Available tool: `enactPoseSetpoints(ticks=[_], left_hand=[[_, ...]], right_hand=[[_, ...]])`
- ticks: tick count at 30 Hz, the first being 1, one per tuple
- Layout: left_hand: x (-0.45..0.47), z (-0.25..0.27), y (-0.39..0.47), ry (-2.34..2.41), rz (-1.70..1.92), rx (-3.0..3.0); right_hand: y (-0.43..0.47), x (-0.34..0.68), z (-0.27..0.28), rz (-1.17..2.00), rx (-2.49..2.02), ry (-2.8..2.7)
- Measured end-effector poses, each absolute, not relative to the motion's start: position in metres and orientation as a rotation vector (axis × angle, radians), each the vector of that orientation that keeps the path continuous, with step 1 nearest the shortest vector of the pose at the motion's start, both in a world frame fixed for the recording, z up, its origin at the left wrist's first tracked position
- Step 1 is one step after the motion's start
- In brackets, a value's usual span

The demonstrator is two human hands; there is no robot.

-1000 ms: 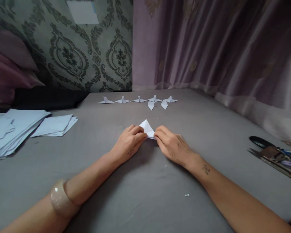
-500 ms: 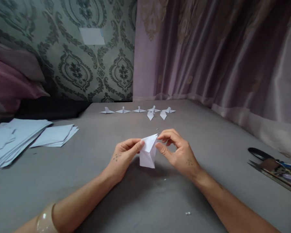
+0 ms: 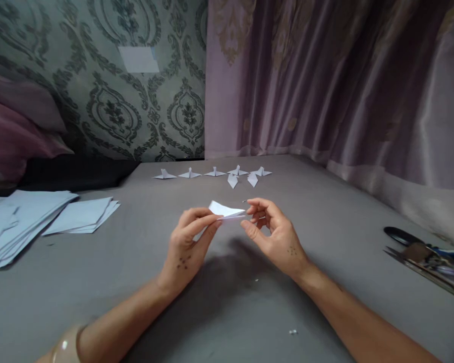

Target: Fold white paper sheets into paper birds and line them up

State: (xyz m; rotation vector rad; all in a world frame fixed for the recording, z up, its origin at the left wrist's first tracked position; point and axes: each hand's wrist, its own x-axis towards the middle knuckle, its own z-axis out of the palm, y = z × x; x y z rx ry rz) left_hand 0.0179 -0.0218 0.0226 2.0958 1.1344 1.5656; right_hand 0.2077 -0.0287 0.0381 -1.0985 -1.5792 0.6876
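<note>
A folded piece of white paper (image 3: 227,210) is held above the grey surface, seen almost edge-on. My left hand (image 3: 191,237) pinches its left end between thumb and fingers. At the paper's right end, my right hand (image 3: 274,232) is held with thumb and fingers apart, the tips just beside the paper and gripping nothing. Farther back stands a row of several folded paper figures (image 3: 189,173) with spread wings. Two smaller pointed folded papers (image 3: 232,180) lie in front of the row's right part.
Stacked white sheets (image 3: 26,222) and a smaller pile of paper (image 3: 79,214) lie at left, near a black cloth (image 3: 79,171). Scissors (image 3: 404,237) and other tools lie at right. Paper scraps (image 3: 293,331) dot the grey surface (image 3: 155,333). A curtain (image 3: 306,91) hangs behind.
My left hand has turned the folded paper from facing me to nearly flat and edge-on. My right hand remains beside its right end, fingers apart.
</note>
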Motion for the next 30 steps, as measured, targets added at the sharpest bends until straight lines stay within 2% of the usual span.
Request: enactPoseSetpoints(ticks=[2,7,11,15,18,30], left_hand=[[0.011,0.017,-0.016,1.136,1.666,2.45],[0.002,0.002,-0.007,1.084,1.282,2.847],[0.003,-0.002,-0.009,1.147,1.114,2.946],[0.007,0.001,-0.013,1.229,0.622,3.006],[0.011,0.006,-0.018,1.227,0.345,3.013],[0.026,0.028,-0.039,1.324,-0.126,2.865]], right_hand=[[-0.028,0.207,0.036,0.683,-1.12,-1.586],[-0.022,0.207,0.022,0.694,-1.246,-1.61],[-0.019,0.206,0.013,0.534,-1.251,-1.754],[-0.022,0.207,0.009,0.274,-1.179,-2.067],[-0.025,0.209,0.007,0.205,-1.226,-2.288],[-0.037,0.21,0.02,-0.104,-1.283,-2.67]])
